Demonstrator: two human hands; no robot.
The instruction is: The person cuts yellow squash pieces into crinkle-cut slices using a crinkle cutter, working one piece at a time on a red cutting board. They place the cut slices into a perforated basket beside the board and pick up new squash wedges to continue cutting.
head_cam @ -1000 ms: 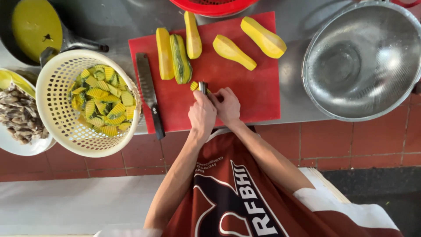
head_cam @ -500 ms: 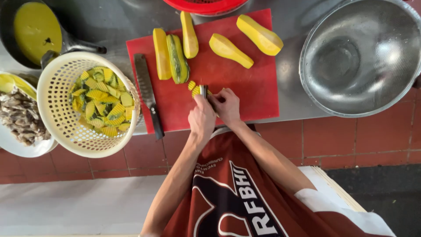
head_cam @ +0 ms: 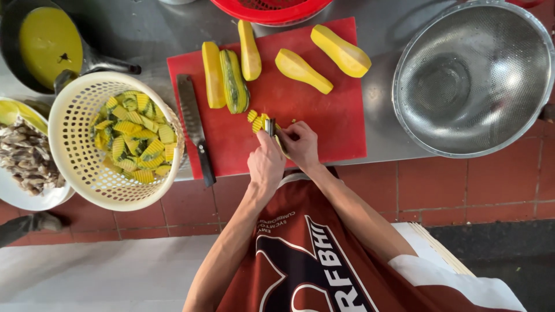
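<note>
Pressing together at the near edge of the red cutting board (head_cam: 324, 133), both hands work one small piece of yellow squash (head_cam: 281, 143). Left hand (head_cam: 266, 164) is clenched around a small metal cutter (head_cam: 270, 126), blade end pointing away from the body. Right hand (head_cam: 300, 144) pinches the squash piece just right of that blade, fingers (head_cam: 289, 132) curled on it. Cut ridged slices (head_cam: 257, 120) lie touching the blade's far-left side. Further up the board sit squash halves (head_cam: 231, 78), long axes running away from the person. A big knife (head_cam: 193, 124) lies idle along the board's left edge, well clear. Left again, a cream basket (head_cam: 69, 167) holds more slices; a steel colander (head_cam: 480, 75) waits right on the tabletop (head_cam: 381, 147).
</note>
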